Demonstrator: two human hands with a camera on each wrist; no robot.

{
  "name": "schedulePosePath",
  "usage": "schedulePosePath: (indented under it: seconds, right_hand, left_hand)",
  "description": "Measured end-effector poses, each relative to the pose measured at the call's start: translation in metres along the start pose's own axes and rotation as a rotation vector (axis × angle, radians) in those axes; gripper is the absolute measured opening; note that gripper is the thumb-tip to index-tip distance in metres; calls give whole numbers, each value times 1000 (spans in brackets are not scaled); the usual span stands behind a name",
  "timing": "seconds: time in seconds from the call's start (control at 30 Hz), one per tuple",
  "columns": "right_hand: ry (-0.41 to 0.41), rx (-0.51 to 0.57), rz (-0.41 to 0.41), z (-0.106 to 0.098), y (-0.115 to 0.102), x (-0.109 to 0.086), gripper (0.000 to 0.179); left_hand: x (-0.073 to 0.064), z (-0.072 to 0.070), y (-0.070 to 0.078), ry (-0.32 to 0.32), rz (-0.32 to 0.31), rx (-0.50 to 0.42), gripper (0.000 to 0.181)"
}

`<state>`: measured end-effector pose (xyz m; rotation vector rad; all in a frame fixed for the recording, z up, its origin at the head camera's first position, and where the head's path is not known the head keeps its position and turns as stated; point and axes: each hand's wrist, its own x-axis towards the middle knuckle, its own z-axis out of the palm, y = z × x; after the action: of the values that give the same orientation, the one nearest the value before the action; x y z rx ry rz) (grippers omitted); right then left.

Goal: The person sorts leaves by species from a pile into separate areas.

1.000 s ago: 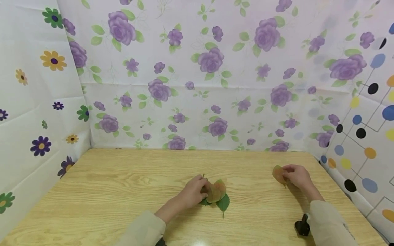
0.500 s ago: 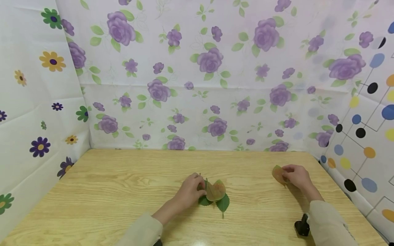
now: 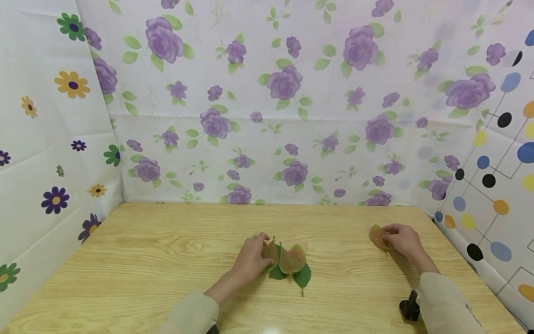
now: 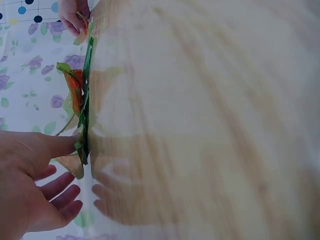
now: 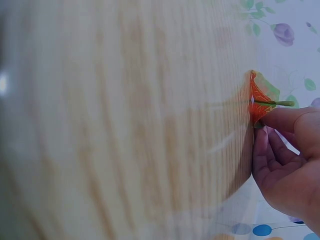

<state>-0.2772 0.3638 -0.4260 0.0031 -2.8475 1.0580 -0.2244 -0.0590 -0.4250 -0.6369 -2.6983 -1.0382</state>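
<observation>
2 hands: L hand [image 3: 249,260], thumb & fingers spread apart, thumb touching 1 brn leaf [image 3: 271,255] mid-tbl [image 3: 167,264]. Just right, ≥1 orange leaf [image 3: 296,260] overlaps ≥2 grn leaves [image 3: 302,275]; exact no. unclear. Far right, R hand [image 3: 403,239] pinches 1 reddish leaf [image 3: 377,236], thumb vs curled fingers.

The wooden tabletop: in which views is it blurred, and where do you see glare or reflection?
Left wrist view: the wooden tabletop is blurred over its near part and mirrors the left hand; right wrist view: blurred toward the left, with a bright glare spot at that edge; head view: grain fairly clear, small pale glare at the bottom edge.
</observation>
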Motion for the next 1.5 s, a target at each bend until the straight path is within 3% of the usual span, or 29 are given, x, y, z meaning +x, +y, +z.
schedulePosePath:
  seconds: [0.3, 0.57, 0.73, 0.9, 1.1, 1.27, 1.5]
  right_hand:
    - [-6, -17, -6, 0, 1, 0, 30]
    - [-3, -19, -1, 0, 3, -1, 31]
    - [2, -21, 0, 0, 4, -1, 30]
    - [-1, -23, 7, 1, 5, 0, 30]
    - [-3, -20, 7, 0, 3, 0, 30]
    - [-7, -20, -2, 0, 2, 0, 30]
    - [-30, -12, -3, 0, 2, 2, 32]
  left_hand:
    - [-1, -1, -3, 22, 5, -1, 28]
    - [-3, -1, -3, 80, 54, 6, 17]
    - [-2, -2, -2, 85, 52, -3, 14]
    - [4, -7, -6, 79, -5, -77, 15]
    - [18, -29, -9, 74, -119, -247, 14]
    - [27, -39, -7, 57, -203, -303, 16]
    - [39, -36, 5, 38, -228, -373, 17]
